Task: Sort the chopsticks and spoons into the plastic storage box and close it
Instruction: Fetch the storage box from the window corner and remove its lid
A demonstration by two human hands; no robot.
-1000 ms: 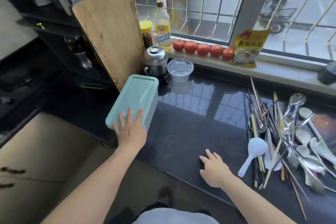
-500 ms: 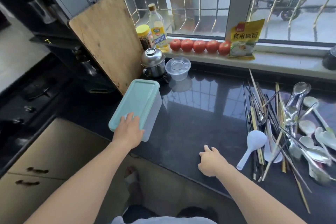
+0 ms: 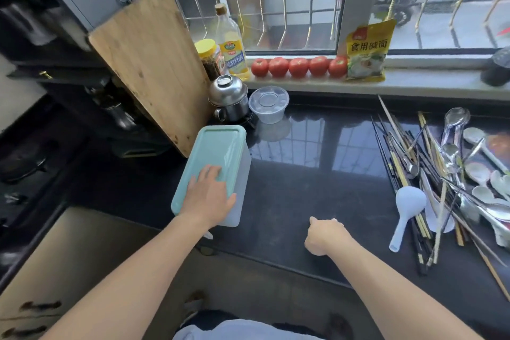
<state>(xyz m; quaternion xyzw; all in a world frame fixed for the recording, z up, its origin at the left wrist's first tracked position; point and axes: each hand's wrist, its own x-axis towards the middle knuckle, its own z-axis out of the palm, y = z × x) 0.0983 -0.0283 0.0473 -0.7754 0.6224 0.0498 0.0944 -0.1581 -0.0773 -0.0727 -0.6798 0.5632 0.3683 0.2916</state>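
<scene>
Left hand [image 3: 207,196]: a second ago I had it flat on the near end of the mint lid [image 3: 212,157], fingers spread. Now it lies across the near right corner, thumb wrapped down over the lid's edge onto the clear wall of the storage box [image 3: 239,190].

Right hand [image 3: 325,234]: a second ago its fingers were splayed on the black counter [image 3: 317,174]. Now I have them tucked under, knuckles showing, at the counter's front edge.

Storage box: near end has swung slightly towards me.
</scene>
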